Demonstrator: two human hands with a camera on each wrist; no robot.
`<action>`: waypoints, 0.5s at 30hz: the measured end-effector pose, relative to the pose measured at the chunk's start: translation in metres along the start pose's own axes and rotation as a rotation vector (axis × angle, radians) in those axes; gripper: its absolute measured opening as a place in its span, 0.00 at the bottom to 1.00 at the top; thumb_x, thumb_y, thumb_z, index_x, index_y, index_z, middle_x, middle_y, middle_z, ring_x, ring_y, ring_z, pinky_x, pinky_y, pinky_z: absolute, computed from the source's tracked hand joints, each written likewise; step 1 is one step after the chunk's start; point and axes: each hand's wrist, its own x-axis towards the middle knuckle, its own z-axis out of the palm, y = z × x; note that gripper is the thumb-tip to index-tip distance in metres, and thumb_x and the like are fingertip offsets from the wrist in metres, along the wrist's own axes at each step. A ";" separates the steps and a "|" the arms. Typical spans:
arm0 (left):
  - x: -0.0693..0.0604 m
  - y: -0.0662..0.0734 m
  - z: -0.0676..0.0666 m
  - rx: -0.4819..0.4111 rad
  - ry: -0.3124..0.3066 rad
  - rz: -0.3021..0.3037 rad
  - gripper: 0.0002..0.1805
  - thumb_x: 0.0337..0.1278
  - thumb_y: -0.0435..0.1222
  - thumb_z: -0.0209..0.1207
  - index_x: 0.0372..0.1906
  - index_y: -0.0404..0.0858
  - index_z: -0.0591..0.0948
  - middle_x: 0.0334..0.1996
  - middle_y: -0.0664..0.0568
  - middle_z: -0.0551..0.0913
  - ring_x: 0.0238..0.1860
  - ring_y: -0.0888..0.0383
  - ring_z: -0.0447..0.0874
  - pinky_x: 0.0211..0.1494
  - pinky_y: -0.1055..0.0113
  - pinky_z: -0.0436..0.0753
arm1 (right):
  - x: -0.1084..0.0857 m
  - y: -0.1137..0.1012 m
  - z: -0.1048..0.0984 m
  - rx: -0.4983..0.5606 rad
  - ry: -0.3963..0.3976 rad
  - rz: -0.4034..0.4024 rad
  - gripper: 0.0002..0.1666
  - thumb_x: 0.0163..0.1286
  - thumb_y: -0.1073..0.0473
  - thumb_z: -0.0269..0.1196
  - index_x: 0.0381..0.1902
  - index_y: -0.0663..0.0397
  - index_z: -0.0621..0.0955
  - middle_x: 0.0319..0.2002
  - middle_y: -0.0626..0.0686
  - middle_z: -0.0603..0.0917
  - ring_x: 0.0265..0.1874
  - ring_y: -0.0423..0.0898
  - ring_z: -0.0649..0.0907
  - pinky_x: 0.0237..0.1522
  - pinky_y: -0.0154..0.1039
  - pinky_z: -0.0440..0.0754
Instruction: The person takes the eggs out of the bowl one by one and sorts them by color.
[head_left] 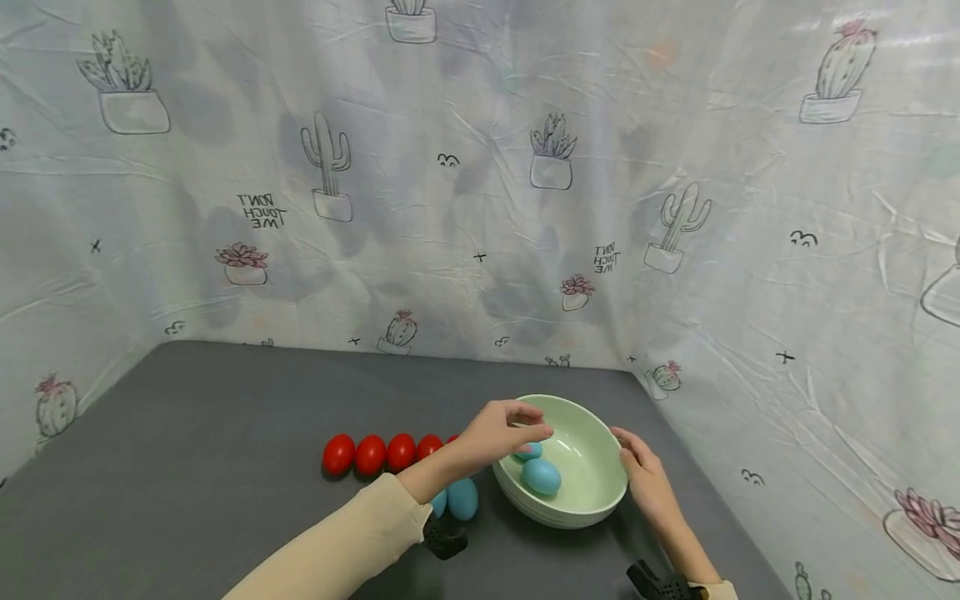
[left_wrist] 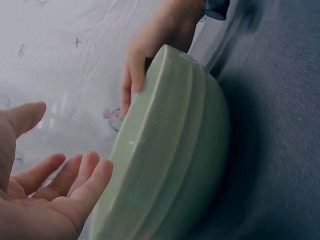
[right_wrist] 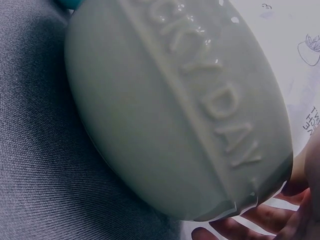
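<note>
A pale green bowl (head_left: pixel 588 479) stands on the dark table, with two light blue eggs inside, the nearer one (head_left: pixel 542 477) in full sight and the other (head_left: pixel 531 451) partly behind my left hand's fingers. My left hand (head_left: pixel 497 435) hovers over the bowl's left rim. Its fingers are loosely extended and hold nothing; the left wrist view shows a gap between thumb and fingers. On the right side, my right hand (head_left: pixel 651 482) holds the bowl by its rim. Raised lettering shows on the bowl's outer wall (right_wrist: pixel 175 115) in the right wrist view.
Several red eggs (head_left: pixel 371 456) lie in a row left of the bowl, the rightmost partly hidden by my left hand. Nearer me are blue eggs (head_left: pixel 462 498), partly covered by my left forearm. A cactus-printed curtain (head_left: pixel 450 208) borders the grey table (head_left: pixel 187 467).
</note>
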 end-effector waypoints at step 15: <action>0.025 -0.011 0.020 0.019 -0.005 -0.078 0.27 0.61 0.45 0.67 0.59 0.33 0.79 0.49 0.54 0.81 0.50 0.54 0.79 0.54 0.48 0.79 | -0.001 0.001 0.002 0.006 0.017 -0.035 0.22 0.80 0.68 0.44 0.67 0.68 0.69 0.60 0.69 0.74 0.57 0.59 0.76 0.50 0.36 0.77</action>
